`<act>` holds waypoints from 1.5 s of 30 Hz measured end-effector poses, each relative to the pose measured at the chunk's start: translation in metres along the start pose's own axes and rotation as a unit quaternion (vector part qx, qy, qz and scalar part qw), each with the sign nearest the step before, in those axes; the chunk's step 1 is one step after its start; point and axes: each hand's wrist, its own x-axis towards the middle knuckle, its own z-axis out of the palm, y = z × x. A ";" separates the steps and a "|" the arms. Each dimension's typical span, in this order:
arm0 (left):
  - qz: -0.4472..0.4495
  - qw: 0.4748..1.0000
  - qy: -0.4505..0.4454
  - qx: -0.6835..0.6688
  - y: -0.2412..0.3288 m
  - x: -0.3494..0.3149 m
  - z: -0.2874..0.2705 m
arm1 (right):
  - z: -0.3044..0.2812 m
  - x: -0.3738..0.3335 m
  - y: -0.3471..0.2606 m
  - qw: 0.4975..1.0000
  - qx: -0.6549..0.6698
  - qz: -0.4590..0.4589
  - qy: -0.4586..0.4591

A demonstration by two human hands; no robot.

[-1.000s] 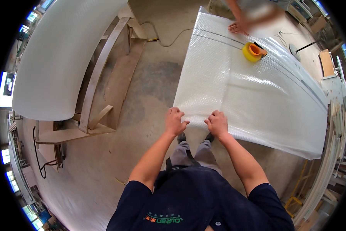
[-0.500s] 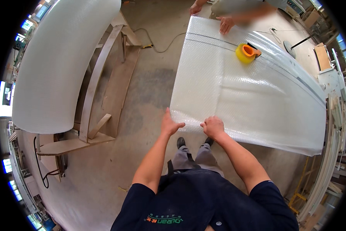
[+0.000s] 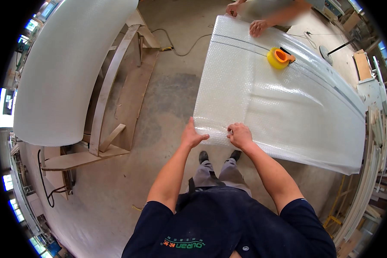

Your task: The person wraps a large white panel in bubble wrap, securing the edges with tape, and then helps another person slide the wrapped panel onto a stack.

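A large curved panel covered in clear bubble wrap (image 3: pixel 283 116) lies in front of me at waist height. My left hand (image 3: pixel 192 134) is at its near left corner, index finger stretched along the side edge and thumb apart, pointing right over the wrap; its other fingers are mostly hidden. At the near edge, my right hand (image 3: pixel 240 135) has curled fingers closed on the bubble wrap. On top of the panel, toward the far side, rests a roll of yellow tape on an orange dispenser (image 3: pixel 279 58). Dark strips run across the wrap there.
Across the panel, another person's hands (image 3: pixel 257 28) touch its far edge. To my left, a second large wrapped curved piece (image 3: pixel 55 81) rests by a wooden frame (image 3: pixel 109 90). A cable (image 3: pixel 182 53) crosses the floor. Long boards (image 3: pixel 365 172) stand at the right.
My right hand has shifted slightly up and onto the wrap, its fingers curling more over the surface. The view has shifted slightly; the other person's hands stay at the far edge.
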 end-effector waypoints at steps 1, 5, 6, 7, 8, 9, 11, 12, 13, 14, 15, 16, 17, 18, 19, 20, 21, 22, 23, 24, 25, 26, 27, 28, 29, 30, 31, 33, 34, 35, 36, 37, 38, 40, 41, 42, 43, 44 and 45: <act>0.001 1.000 0.001 -0.001 -0.003 0.001 0.002 | 0.002 0.002 0.002 1.000 0.004 0.008 -0.003; 0.067 0.992 0.028 -0.104 -0.023 0.009 0.023 | 0.016 0.007 0.010 0.997 0.007 0.079 -0.022; 0.082 0.983 0.031 -0.163 -0.024 0.009 0.024 | 0.011 0.006 0.005 0.995 0.006 0.095 -0.039; 0.074 0.974 0.021 -0.215 -0.035 0.014 0.028 | 0.009 0.007 0.002 0.994 0.008 0.096 -0.052; 0.065 0.975 0.004 -0.213 -0.030 0.015 0.030 | 0.008 0.007 0.006 0.991 -0.012 0.118 -0.062; 0.052 0.974 0.012 -0.218 -0.028 0.015 0.030 | 0.004 0.006 0.005 0.990 -0.022 0.125 -0.062; 0.048 0.974 0.018 -0.223 -0.029 0.019 0.033 | 0.001 0.004 0.009 0.986 -0.039 0.150 -0.063; 0.040 0.975 0.011 -0.218 -0.033 0.023 0.035 | -0.002 -0.001 0.008 0.986 -0.059 0.153 -0.031; 0.032 0.977 0.007 -0.211 -0.040 0.025 0.035 | -0.004 -0.002 0.005 0.985 -0.077 0.155 0.002; 0.042 0.976 0.004 -0.214 -0.052 0.034 0.040 | -0.007 0.000 0.004 0.984 -0.070 0.162 -0.023; 0.051 0.976 -0.002 -0.212 -0.046 0.038 0.043 | -0.006 0.000 0.011 0.983 -0.070 0.170 -0.016; 0.038 0.979 -0.001 -0.199 -0.039 0.031 0.039 | -0.002 -0.001 0.015 0.982 -0.075 0.171 -0.016; 0.025 0.982 0.001 -0.187 -0.032 0.027 0.036 | 0.000 0.001 0.018 0.982 -0.080 0.171 -0.016; 0.026 0.983 0.001 -0.183 -0.031 0.023 0.033 | -0.002 0.003 0.017 0.982 -0.076 0.172 -0.014; 0.025 0.983 0.001 -0.180 -0.028 0.021 0.029 | -0.006 0.008 0.016 0.977 -0.060 0.197 -0.062; 0.024 0.984 0.002 -0.177 -0.025 0.018 0.025 | -0.011 0.013 0.016 0.968 -0.044 0.221 -0.111; 0.022 0.985 -0.003 -0.172 -0.020 0.016 0.024 | -0.012 0.014 0.018 0.967 -0.038 0.224 -0.114; 0.009 0.987 0.001 -0.159 -0.014 0.012 0.020 | -0.015 0.015 0.017 0.965 -0.038 0.225 -0.132; -0.004 0.989 0.003 -0.147 -0.010 0.009 0.018 | -0.016 0.016 0.017 0.961 -0.038 0.227 -0.151; -0.005 0.990 0.004 -0.143 -0.011 0.009 0.018 | -0.017 0.017 0.015 0.962 -0.034 0.226 -0.152; -0.009 0.990 0.014 -0.141 -0.012 0.010 0.019 | -0.017 0.018 0.014 0.960 -0.040 0.228 -0.156; -0.013 0.990 0.023 -0.139 -0.013 0.010 0.019 | -0.017 0.019 0.013 0.959 -0.046 0.230 -0.160; -0.014 0.990 0.021 -0.136 -0.013 0.009 0.020 | -0.018 0.019 0.013 0.959 -0.042 0.231 -0.161; -0.006 0.989 0.022 -0.143 -0.012 0.009 0.020 | -0.020 0.019 0.013 0.957 -0.041 0.233 -0.166; 0.003 0.988 0.022 -0.151 -0.011 0.009 0.020 | -0.020 0.018 0.013 0.956 -0.040 0.237 -0.171; 0.002 0.989 0.021 -0.148 -0.010 0.008 0.019 | -0.019 0.018 0.013 0.956 -0.037 0.237 -0.172; 0.002 0.989 0.019 -0.148 -0.008 0.007 0.018 | -0.018 0.018 0.014 0.957 -0.039 0.235 -0.168; 0.002 0.989 0.018 -0.145 -0.010 0.007 0.018 | -0.019 0.018 0.013 0.958 -0.037 0.232 -0.165; 0.005 0.988 0.018 -0.154 -0.015 0.009 0.020 | -0.020 0.019 0.011 0.958 -0.040 0.231 -0.168; 0.009 0.987 0.019 -0.162 -0.018 0.011 0.022 | -0.020 0.019 0.009 0.957 -0.042 0.229 -0.171; 0.008 0.987 0.017 -0.160 -0.019 0.013 0.024 | -0.019 0.019 0.010 0.957 -0.040 0.230 -0.172; 0.011 0.987 0.026 -0.160 -0.020 0.014 0.026 | -0.017 0.018 0.011 0.961 -0.048 0.226 -0.152; 0.014 0.986 0.035 -0.160 -0.022 0.014 0.027 | -0.016 0.017 0.012 0.965 -0.057 0.221 -0.132; 0.022 0.984 0.032 -0.174 -0.020 0.013 0.028 | -0.016 0.016 0.014 0.964 -0.051 0.223 -0.134; 0.029 0.981 0.031 -0.189 -0.018 0.013 0.027 | -0.016 0.016 0.015 0.964 -0.047 0.224 -0.136; 0.028 0.981 0.029 -0.187 -0.013 0.010 0.024 | -0.015 0.016 0.015 0.963 -0.046 0.225 -0.138; 0.019 0.980 0.013 -0.196 -0.002 0.005 0.018 | -0.016 0.014 0.017 0.964 -0.045 0.226 -0.132; 0.011 0.979 -0.004 -0.205 0.003 0.003 0.016 | -0.016 0.013 0.018 0.965 -0.045 0.227 -0.127; 0.010 0.979 -0.001 -0.204 -0.002 0.005 0.017 | -0.017 0.014 0.016 0.965 -0.044 0.224 -0.127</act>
